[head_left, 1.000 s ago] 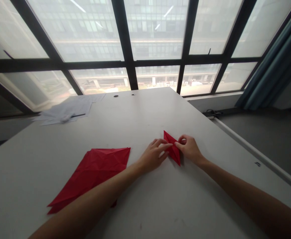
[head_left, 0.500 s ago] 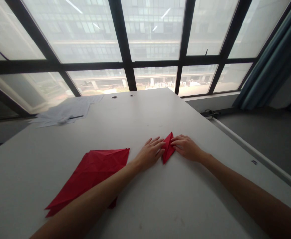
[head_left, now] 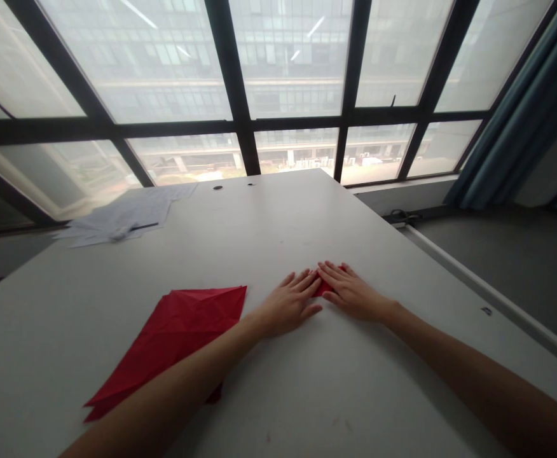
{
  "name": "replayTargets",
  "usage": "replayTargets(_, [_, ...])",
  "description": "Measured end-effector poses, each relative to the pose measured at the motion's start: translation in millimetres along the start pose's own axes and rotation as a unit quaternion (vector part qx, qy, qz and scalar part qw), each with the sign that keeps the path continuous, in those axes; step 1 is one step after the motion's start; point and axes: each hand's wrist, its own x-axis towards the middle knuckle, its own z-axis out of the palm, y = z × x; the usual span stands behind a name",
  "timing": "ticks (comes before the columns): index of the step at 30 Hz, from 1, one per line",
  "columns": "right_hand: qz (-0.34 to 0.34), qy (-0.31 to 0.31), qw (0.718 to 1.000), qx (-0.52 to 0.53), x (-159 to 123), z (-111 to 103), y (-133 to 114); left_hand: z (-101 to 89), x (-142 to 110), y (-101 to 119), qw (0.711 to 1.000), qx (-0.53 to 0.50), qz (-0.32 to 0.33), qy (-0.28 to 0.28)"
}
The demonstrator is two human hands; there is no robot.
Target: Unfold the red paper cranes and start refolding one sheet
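A small folded piece of red paper (head_left: 323,289) lies flat on the white table, mostly covered by both hands. My left hand (head_left: 292,300) rests on its left side, fingers stretched out and palm down. From the right, my right hand (head_left: 350,291) lies over the paper with its fingers extended, their tips close to those of the left. Larger folded red paper (head_left: 178,331) with creases lies to the left, partly hidden under my left forearm.
The white table (head_left: 269,222) reaches toward large dark-framed windows. Loose white sheets (head_left: 126,216) with a dark pen (head_left: 144,226) lie at the far left. A blue curtain (head_left: 507,127) hangs at the right.
The small red paper has turned, its long side now running more sideways. My right hand has gone from holding its edge to lying flat over it.
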Motion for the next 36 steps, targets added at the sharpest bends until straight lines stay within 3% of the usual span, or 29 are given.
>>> replayTargets(2, [0.017, -0.040, 0.999, -0.004, -2, 2, 4, -0.5, 0, -1, 1.000, 0.004, -0.002, -0.010])
replayTargets(7, [0.104, -0.060, 0.992, -0.035, -8, -2, 20, -3.1, 0, 0, 0.999, 0.009, -0.006, -0.042])
replayTargets(17, [0.151, -0.044, 0.985, -0.065, -5, 1, 28, -6.4, 1, -2, 0.997, 0.007, 0.005, -0.070])
replayTargets(23, [0.075, 0.060, 0.992, -0.076, 1, -1, 18, -8.0, 1, -1, 0.998, 0.004, 0.004, -0.070])
replayTargets(30, [-0.011, -0.055, 0.998, -0.033, -1, 4, 17, -4.9, 1, 0, 0.999, 0.015, 0.009, -0.049])
replayTargets(36, [0.005, -0.050, 0.998, -0.040, -3, 1, 15, -11.0, 0, 5, 0.999, 0.024, 0.021, 0.018])
